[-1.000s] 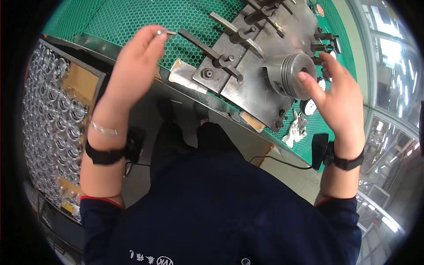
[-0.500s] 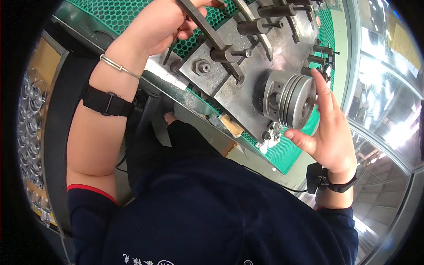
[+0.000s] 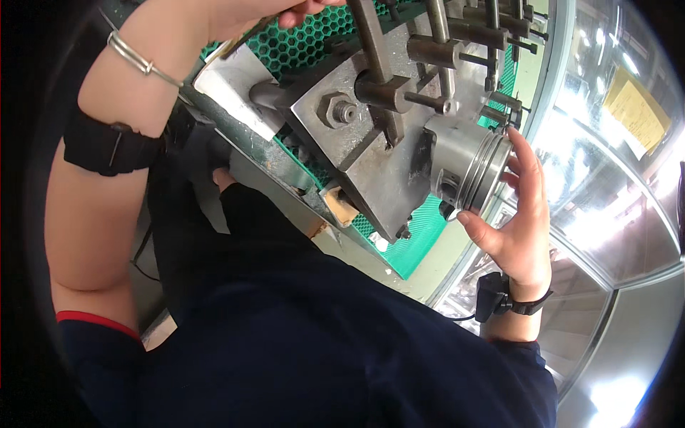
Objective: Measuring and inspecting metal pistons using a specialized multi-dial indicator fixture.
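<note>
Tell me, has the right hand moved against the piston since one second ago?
Yes. The right hand has closed in on the piston on the jig; its fingertips now touch the rim.

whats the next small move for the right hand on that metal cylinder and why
Probably close the right hand around the grooved metal cylinder: its thumb touches the lower rim, but the fingers look spread along the end face rather than wrapped, and the cylinder sits in the steel fixture.

Strong daylight floods in from the glazed panels [image 3: 614, 178] on the right, blowing out to white glare there and glinting off the ribbed metal cylinder [image 3: 474, 167]. The left side and the dark clothing sink into shadow. Fisheye distortion bends edges near the black rim; focus stays fairly sharp.
</note>
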`<state>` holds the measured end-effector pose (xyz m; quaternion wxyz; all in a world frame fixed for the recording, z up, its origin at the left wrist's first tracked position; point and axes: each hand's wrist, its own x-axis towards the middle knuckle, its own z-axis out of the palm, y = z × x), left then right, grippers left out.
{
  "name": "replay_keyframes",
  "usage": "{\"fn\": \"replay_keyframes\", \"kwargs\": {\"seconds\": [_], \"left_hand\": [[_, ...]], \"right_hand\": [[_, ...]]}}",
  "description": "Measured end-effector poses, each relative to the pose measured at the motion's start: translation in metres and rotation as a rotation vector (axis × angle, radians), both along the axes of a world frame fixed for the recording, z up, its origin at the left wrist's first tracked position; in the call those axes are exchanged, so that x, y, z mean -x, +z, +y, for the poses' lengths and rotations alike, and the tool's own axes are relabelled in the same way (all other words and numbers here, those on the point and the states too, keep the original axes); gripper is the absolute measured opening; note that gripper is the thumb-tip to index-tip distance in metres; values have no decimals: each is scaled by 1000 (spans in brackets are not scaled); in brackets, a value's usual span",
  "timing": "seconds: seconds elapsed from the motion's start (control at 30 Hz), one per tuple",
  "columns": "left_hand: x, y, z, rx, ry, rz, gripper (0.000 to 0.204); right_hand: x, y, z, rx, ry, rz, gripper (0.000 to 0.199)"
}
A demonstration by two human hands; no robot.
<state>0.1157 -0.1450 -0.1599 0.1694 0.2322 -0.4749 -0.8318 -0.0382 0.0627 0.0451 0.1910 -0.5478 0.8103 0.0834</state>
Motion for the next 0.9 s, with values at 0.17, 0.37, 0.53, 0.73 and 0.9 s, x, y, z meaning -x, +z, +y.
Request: {"fn": "replay_keyframes", "kwargs": {"seconds": [0.17,0.37,0.53,0.73,0.9], "left_hand": [[15,-10,-9,-24,-69,72,22],[-8,1,-11,-115,-76,12,27],[-1,21,-14,-266,-156,288,29],[-24,64,-11,-339,-177,-230,35],[-28,55,-14,-394,-210,-88,51]], "right_hand": [[0,-1,-2,-1,-30,109,94],[13,10,-12,122,41,-61,109],[14,13,-97,69,-46,-131,63],[18,-26,-158,-501,-19,-344,44],[30,-33,-151,-458,-60,-419,42]]}}
